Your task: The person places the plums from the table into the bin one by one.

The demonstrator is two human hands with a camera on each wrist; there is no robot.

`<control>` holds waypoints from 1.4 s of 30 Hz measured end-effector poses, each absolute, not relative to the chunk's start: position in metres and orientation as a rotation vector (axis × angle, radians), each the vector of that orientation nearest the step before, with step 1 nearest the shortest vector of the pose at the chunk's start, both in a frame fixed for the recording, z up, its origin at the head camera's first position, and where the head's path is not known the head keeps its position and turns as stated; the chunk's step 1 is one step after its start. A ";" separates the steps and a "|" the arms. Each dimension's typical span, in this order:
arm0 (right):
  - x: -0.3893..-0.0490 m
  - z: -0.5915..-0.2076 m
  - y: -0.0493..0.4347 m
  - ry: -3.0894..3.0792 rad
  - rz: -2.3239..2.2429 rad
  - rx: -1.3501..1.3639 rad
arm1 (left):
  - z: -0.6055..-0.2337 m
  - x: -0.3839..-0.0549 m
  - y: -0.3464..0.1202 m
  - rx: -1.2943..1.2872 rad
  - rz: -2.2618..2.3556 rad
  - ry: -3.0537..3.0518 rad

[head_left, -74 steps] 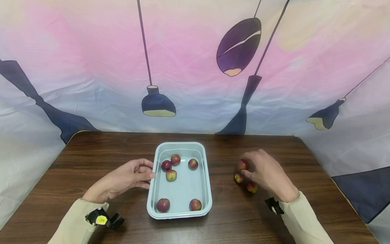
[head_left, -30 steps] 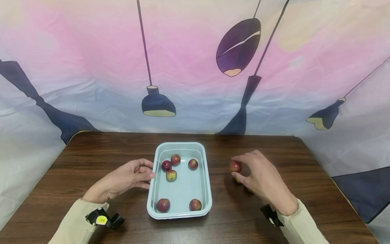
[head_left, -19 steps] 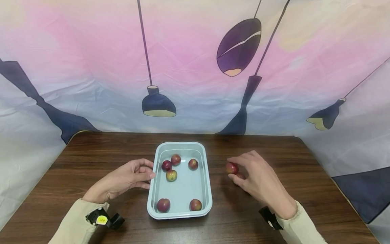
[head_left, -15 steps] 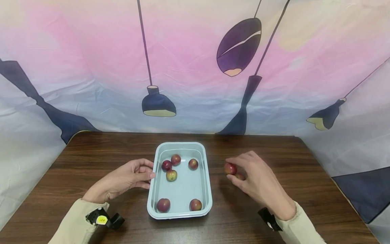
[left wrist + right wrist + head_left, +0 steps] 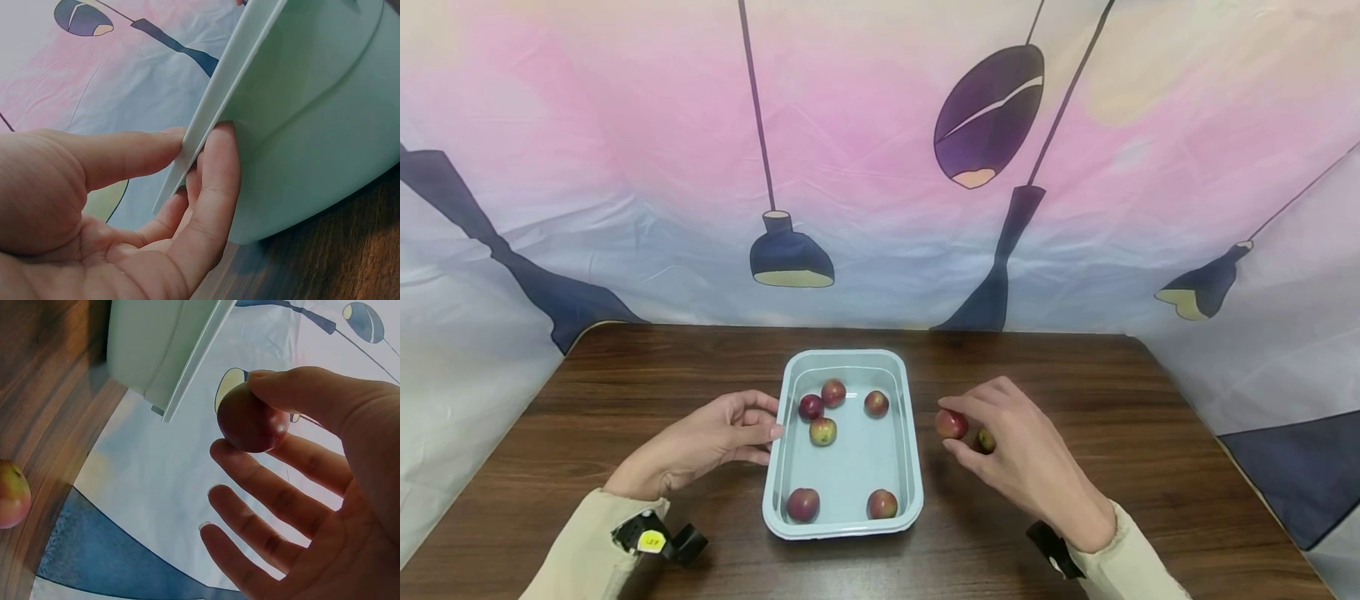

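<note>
My left hand pinches the left rim of a pale blue-green plastic tray. In the left wrist view its thumb lies on the rim and the fingers are beneath. Inside the tray are several small red and yellow-green apples, some grouped near the back left. Right of the tray, my right hand holds a small red apple between thumb and fingertips. The right wrist view shows this held apple off the table, its other fingers spread loosely.
Another yellow-green apple is on the table, partly hidden behind my right hand; an apple also lies at the left of the right wrist view. The brown wooden table ends at a hanging cloth printed with lamps.
My right hand has picked up one apple from the group at right and moved it left, nearer the tray. The left hand and tray have stayed put.
</note>
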State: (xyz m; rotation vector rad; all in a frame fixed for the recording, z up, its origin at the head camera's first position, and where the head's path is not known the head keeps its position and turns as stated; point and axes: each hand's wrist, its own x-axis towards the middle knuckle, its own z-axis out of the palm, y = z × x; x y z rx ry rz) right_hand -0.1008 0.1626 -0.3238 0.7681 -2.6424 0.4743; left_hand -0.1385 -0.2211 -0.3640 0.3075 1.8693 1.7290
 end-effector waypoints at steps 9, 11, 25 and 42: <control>-0.098 -0.328 0.156 -2.631 0.477 0.797 | -0.363 -0.138 -0.221 0.308 1.730 1.865; -0.097 -0.328 0.154 -2.635 0.470 0.800 | -0.362 -0.138 -0.221 0.307 1.728 1.864; -0.092 -0.335 0.143 -2.624 0.471 0.854 | -0.362 -0.138 -0.221 0.308 1.719 1.876; -0.086 -0.345 0.132 -2.582 0.509 0.974 | -0.363 -0.138 -0.221 0.296 1.727 1.876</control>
